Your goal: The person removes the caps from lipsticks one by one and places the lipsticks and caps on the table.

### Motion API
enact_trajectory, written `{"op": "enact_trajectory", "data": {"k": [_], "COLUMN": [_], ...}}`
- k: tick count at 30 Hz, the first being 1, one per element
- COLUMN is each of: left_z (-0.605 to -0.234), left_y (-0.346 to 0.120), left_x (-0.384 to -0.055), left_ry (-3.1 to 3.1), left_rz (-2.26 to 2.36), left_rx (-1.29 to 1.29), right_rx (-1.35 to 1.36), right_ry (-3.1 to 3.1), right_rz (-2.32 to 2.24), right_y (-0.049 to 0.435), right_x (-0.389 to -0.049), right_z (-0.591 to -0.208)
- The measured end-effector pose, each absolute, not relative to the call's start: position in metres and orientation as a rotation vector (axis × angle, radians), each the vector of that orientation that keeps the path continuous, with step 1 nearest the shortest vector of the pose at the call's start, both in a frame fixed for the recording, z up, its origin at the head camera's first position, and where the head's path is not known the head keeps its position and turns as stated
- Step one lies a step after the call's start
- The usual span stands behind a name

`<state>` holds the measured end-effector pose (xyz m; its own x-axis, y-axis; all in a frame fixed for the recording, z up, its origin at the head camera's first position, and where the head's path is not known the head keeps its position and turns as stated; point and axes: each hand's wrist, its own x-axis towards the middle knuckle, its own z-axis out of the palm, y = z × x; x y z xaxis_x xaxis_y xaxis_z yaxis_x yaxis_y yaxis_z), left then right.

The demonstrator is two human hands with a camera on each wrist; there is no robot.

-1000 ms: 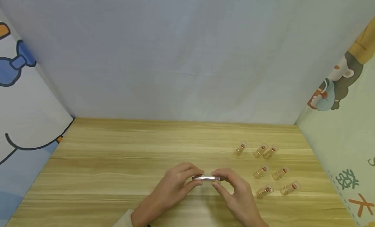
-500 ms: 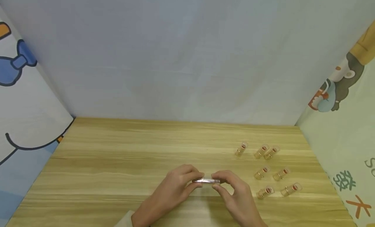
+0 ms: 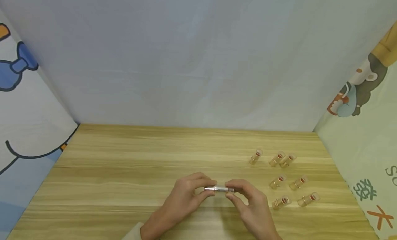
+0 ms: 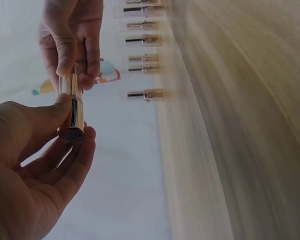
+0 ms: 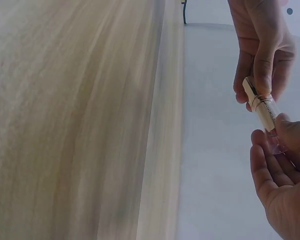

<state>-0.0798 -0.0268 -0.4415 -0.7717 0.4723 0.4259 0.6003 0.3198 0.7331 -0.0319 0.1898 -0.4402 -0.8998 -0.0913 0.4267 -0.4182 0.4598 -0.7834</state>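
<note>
A lipstick tube [image 3: 219, 188] with a shiny metallic body and a clear cap lies level between the two hands, raised off the table. My left hand [image 3: 186, 195] pinches its base end between thumb and fingers. At the other end my right hand [image 3: 252, 205] pinches the clear cap. Seen from the left wrist, the tube's dark base end [image 4: 71, 133] faces the camera. In the right wrist view the clear cap [image 5: 275, 144] sits between the right thumb and fingers, and the gold base [image 5: 251, 89] is under the left thumb.
Several lipsticks with clear caps stand upright on the right of the wooden table [image 3: 130, 157]; the nearest is a gold one [image 3: 280, 202], the leftmost another lipstick [image 3: 255, 157]. A pale cloth wall [image 3: 192, 68] rises behind the table, with printed cloths at both sides.
Both hands keep their grip on the lipstick tube, which has tilted and turned slightly between the fingers. The standing lipsticks have stayed in place.
</note>
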Motion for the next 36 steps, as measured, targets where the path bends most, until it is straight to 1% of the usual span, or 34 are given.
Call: {"op": "enact_trajectory", "data": {"k": [3, 7, 9, 16, 24, 27, 36], "left_z": [-0.441, -0.441, -0.441, -0.445, -0.448, -0.449, -0.451], "left_y": [-0.027, -0.033, -0.037, -0.041, -0.047, -0.051, -0.061], "left_x": [-0.081, -0.082, -0.082, -0.082, -0.08, -0.078, -0.07], "left_ry": [-2.47, -2.508, -2.505, -2.492, -2.455, -2.463, -2.471], "left_rz": [-1.481, -1.531, -1.544, -1.506, -1.465, -1.454, -1.473], "left_rx": [-0.928, -0.77, -0.729, -0.757, -0.787, -0.79, -0.753], "right_rx": [0.365, 0.258, 0.256, 0.365, 0.375, 0.386, 0.53], "right_ry": [-2.376, -2.325, -2.305, -2.276, -2.354, -2.398, -2.491], "right_rz": [1.512, 1.614, 1.62, 1.548, 1.23, 1.174, 0.978], "right_y": [0.192, 0.197, 0.199, 0.201, 0.198, 0.195, 0.185], "right_x": [-0.031, -0.032, -0.032, -0.036, -0.044, -0.05, -0.078], "right_z": [-0.439, -0.434, -0.432, -0.43, -0.427, -0.424, -0.418]}}
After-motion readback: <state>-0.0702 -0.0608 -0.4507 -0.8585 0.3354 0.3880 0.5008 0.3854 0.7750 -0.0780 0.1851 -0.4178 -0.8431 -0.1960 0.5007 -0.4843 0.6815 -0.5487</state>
